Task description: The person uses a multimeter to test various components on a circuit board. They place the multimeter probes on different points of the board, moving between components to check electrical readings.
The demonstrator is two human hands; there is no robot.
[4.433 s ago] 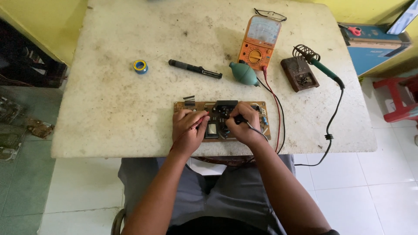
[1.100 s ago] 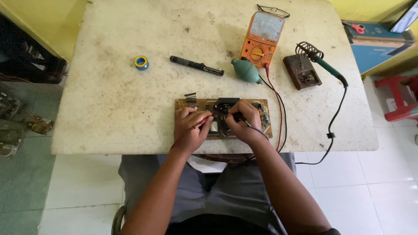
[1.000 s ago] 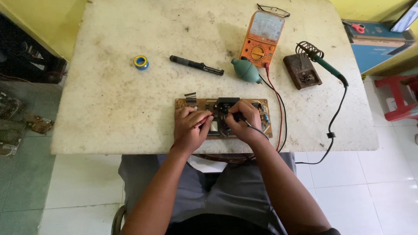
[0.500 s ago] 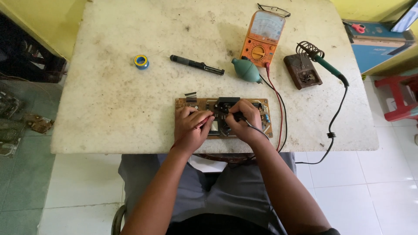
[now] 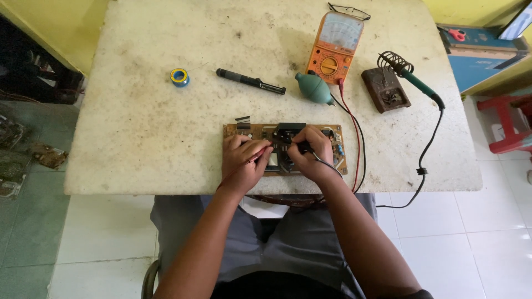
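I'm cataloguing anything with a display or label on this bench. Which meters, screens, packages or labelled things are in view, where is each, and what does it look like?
Multimeter: far side of the table, upright orange rectangle with a pale dial face and round selector knob.
Solder spool: far left, small blue-and-yellow ring.
Box: beside the table at right, flat blue rectangle with red scissors on top.

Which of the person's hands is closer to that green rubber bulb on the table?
Right. The right hand sits just below the green bulb; the left hand lies farther off, down-left.

place: electronics repair workshop | signs: multimeter (image 5: 334, 47), soldering iron (image 5: 419, 86), circuit board (image 5: 284, 148), worn table (image 5: 144, 127)
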